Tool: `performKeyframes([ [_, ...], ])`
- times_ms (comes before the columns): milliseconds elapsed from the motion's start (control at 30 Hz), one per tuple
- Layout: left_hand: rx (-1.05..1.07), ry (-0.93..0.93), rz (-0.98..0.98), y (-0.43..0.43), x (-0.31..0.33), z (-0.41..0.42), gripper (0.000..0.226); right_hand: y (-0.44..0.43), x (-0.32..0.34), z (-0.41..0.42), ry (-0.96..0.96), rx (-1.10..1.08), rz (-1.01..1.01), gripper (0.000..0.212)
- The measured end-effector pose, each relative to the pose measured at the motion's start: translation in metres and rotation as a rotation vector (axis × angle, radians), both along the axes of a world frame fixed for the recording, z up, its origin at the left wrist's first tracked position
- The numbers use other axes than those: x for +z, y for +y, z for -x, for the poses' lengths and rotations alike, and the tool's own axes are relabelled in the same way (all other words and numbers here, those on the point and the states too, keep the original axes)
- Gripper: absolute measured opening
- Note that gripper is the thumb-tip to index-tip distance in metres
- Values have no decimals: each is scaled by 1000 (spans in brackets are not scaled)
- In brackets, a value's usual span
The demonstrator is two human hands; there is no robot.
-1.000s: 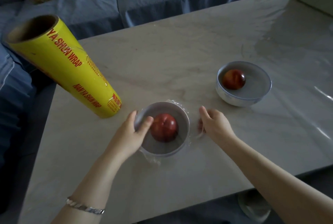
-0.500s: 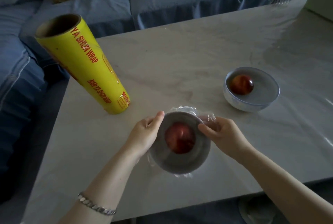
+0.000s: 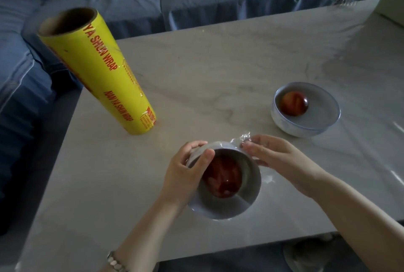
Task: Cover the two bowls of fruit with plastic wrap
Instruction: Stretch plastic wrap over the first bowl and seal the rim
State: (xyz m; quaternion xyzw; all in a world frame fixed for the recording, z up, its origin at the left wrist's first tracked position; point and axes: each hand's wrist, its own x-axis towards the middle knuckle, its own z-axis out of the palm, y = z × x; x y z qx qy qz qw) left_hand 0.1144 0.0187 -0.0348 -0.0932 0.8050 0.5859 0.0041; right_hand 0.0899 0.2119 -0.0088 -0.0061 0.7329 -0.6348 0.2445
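A yellow roll [image 3: 98,72] stands at the bench's [image 3: 196,74] left. The left hand [image 3: 185,175] grips the near bowl [image 3: 247,201], which is tilted and holds a red fruit [image 3: 223,178]. The right hand [image 3: 282,162] pinches plastic wrap [image 3: 242,138] at its far rim. The second bowl [image 3: 306,123] sits apart on the right.

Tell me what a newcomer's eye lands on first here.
The tall yellow roll stands on end at the table's left, the brightest thing here. At the front, the left hand grips a bowl holding a red fruit while the right hand pinches plastic wrap at its rim. A second bowl with another fruit sits farther right.
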Motion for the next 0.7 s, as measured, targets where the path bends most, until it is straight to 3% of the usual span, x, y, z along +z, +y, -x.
performKeyframes([
  [67, -11, 17, 8, 1, 0, -3, 30, -2, 3, 5, 18, 3, -67, 53],
  [133, -24, 21, -9, 1, 2, -5, 21, -3, 5, 8, 32, -1, -78, 38],
  [200, -28, 29, -27, 1, 3, -5, 19, -4, 10, 7, 34, -7, -26, 24],
  [333, -49, 43, -77, 2, 6, -2, 26, -8, 20, 7, 116, -74, 86, 18],
  [400, -77, 42, -102, 6, 6, -1, 33, -11, 22, 11, 239, -136, 55, 16],
  [500, -88, 58, -15, 8, 5, 1, 20, -17, 21, 21, 380, -241, -3, 19],
  [700, -87, 186, 25, -2, -4, -6, 25, -26, -11, 39, 341, -209, -190, 14],
])
